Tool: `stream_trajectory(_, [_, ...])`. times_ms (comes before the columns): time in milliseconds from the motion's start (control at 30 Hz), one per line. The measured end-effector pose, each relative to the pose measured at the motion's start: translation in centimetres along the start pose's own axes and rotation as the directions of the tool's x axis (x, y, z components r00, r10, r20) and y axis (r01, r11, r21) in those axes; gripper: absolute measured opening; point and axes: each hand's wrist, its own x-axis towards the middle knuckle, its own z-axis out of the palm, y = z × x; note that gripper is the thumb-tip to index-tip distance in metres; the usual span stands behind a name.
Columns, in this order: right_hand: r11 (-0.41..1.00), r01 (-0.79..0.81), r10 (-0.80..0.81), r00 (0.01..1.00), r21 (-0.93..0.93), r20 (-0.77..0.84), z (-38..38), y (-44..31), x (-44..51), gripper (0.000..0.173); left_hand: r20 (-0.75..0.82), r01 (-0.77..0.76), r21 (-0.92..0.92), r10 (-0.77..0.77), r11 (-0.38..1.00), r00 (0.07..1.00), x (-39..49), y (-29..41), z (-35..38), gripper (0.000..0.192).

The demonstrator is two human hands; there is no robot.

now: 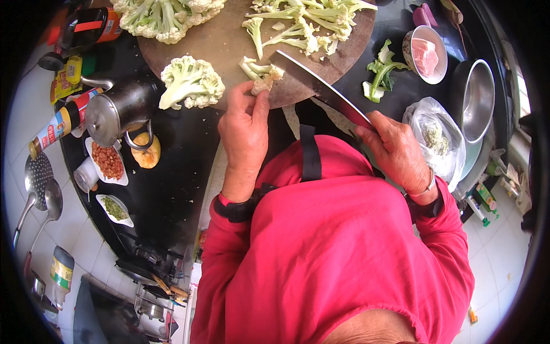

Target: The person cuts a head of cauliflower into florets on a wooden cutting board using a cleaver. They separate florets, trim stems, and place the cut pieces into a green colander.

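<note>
On the near edge of a round cutting board (202, 51), my left hand (247, 124) holds a small cauliflower floret (263, 77) between thumb and fingers. My right hand (393, 148) grips a cleaver (320, 88) by its handle, hidden in the fist; the tip of the blade lies just right of the floret. A larger cauliflower piece (191, 82) sits at the board's left edge, cut face up. Beyond it is a big cauliflower head (167, 17), partly out of view. Several cut florets (309, 26) are heaped at the board's far right.
At left stand a metal kettle (122, 107), a potato-like yellow item (146, 150), a dish of reddish-brown bits (107, 161) and a dish of green bits (114, 209). At right are a bowl of raw meat (425, 56), a leafy trimming (380, 73), a metal bowl (479, 101) and a plastic bag (438, 146).
</note>
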Motion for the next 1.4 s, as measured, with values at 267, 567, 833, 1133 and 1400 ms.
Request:
stream_trajectory(267, [0.998, -0.067, 0.068, 0.997, 0.02, -0.03, 0.7, -1.7, -0.2, 0.015, -0.006, 0.018, -0.097, -0.019, 0.995, 1.0, 0.3, -1.1, 0.4, 0.021])
stream_trajectory(567, [0.986, 0.035, -0.029, 0.999, -0.162, 0.035, 0.8, -1.7, 0.4, 0.011, 0.079, 0.067, 0.004, -0.067, 0.998, 0.995, 0.9, -0.5, -0.4, 0.023])
stream_trajectory(833, [0.934, 0.064, -0.034, 0.995, -0.351, 0.092, -1.1, -0.9, 1.7, 0.009, 0.265, 0.155, -0.122, -0.118, 0.98, 0.957, 1.4, -1.3, -1.9, 0.023])
stream_trajectory(1133, [0.964, 0.144, -0.122, 0.986, -0.225, 0.109, 0.5, 0.5, 3.6, 0.011, 0.339, 0.192, -0.132, -0.138, 0.972, 0.93, 1.9, -1.6, -2.4, 0.019])
stream_trajectory(1400, [0.994, 0.077, -0.069, 0.992, -0.072, 0.103, 0.3, 0.4, 3.9, 0.015, 0.348, 0.228, -0.209, -0.145, 0.951, 0.926, 2.0, -1.8, -2.3, 0.02])
